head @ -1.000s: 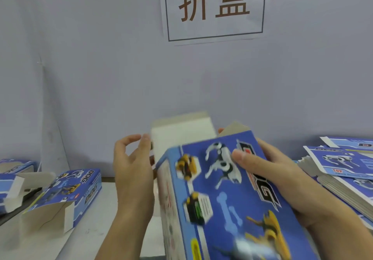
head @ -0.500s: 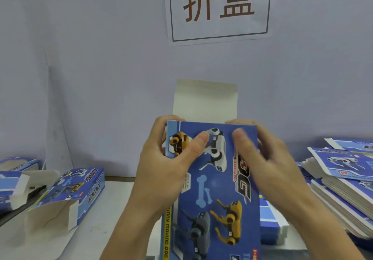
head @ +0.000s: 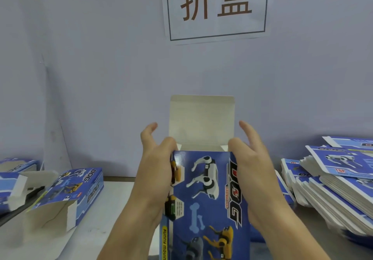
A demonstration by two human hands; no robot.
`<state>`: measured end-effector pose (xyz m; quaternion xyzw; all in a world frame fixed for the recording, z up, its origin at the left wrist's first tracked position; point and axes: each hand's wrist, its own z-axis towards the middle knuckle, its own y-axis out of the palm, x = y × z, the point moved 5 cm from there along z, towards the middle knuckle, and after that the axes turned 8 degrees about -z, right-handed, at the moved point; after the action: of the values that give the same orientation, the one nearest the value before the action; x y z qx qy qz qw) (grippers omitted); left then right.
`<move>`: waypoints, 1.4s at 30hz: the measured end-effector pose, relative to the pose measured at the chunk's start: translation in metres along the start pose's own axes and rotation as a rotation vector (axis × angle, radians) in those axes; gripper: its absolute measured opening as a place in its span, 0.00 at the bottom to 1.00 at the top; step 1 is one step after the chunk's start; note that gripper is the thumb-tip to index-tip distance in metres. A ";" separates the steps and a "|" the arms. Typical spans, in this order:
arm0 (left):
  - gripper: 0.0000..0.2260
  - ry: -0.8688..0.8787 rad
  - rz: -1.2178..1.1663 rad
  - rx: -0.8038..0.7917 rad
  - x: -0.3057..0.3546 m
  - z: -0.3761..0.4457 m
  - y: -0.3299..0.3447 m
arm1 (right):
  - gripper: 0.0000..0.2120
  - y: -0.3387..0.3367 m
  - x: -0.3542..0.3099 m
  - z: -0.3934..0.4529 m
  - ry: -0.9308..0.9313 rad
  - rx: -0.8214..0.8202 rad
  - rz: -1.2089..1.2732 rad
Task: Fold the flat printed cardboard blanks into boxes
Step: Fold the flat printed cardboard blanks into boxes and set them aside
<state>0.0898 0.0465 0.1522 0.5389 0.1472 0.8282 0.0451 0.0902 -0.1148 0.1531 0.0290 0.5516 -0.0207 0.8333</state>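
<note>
A plain pale lavender-grey wall (head: pixel 101 68) is filling most of the view, evenly lit with no hard shadows. A white paper sign (head: pixel 216 7) with a thin dark border and two large brown characters is hanging high on it, right of centre, its top cut off by the frame edge. A faint crease is running diagonally down the wall at left. Below, a white tabletop (head: pixel 113 209) is meeting the wall along a dark seam.
</note>
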 end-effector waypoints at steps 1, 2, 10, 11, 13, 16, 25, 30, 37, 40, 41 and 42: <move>0.19 -0.006 0.005 -0.010 0.000 0.001 0.002 | 0.18 0.000 0.000 0.001 0.007 -0.011 0.016; 0.19 0.003 -0.001 -0.025 0.000 0.001 0.004 | 0.14 -0.001 0.002 0.001 0.014 -0.020 0.031; 0.24 0.129 -0.168 -0.050 0.005 -0.005 0.000 | 0.30 -0.002 0.010 -0.005 -0.021 -0.050 0.229; 0.22 0.141 -0.128 -0.065 0.005 -0.005 0.002 | 0.31 0.000 0.010 -0.006 -0.026 -0.081 0.162; 0.12 0.195 -0.031 -0.102 0.007 -0.006 0.008 | 0.26 0.001 0.007 -0.005 -0.087 -0.111 0.036; 0.05 0.179 0.031 -0.146 0.001 -0.003 0.009 | 0.13 -0.003 0.007 -0.001 -0.133 -0.104 0.041; 0.08 0.156 -0.075 -0.223 0.003 -0.001 0.005 | 0.11 -0.003 0.007 -0.002 -0.134 -0.129 0.196; 0.08 0.149 -0.132 -0.216 0.001 0.001 0.002 | 0.10 -0.005 0.008 0.000 -0.115 -0.069 0.176; 0.07 0.158 -0.157 -0.202 -0.001 0.003 -0.001 | 0.06 -0.005 0.001 -0.005 -0.107 -0.097 0.192; 0.08 0.192 -0.106 -0.173 0.000 0.002 0.000 | 0.07 -0.005 0.000 -0.004 -0.111 -0.085 0.184; 0.08 0.200 -0.092 -0.163 0.000 0.002 0.001 | 0.09 -0.004 0.000 -0.004 -0.115 -0.079 0.181; 0.07 0.204 -0.087 -0.153 0.000 0.002 0.001 | 0.11 -0.003 -0.001 -0.004 -0.117 -0.072 0.181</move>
<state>0.0917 0.0459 0.1535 0.4400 0.1107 0.8847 0.1069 0.0861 -0.1180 0.1520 0.0475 0.4975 0.0729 0.8631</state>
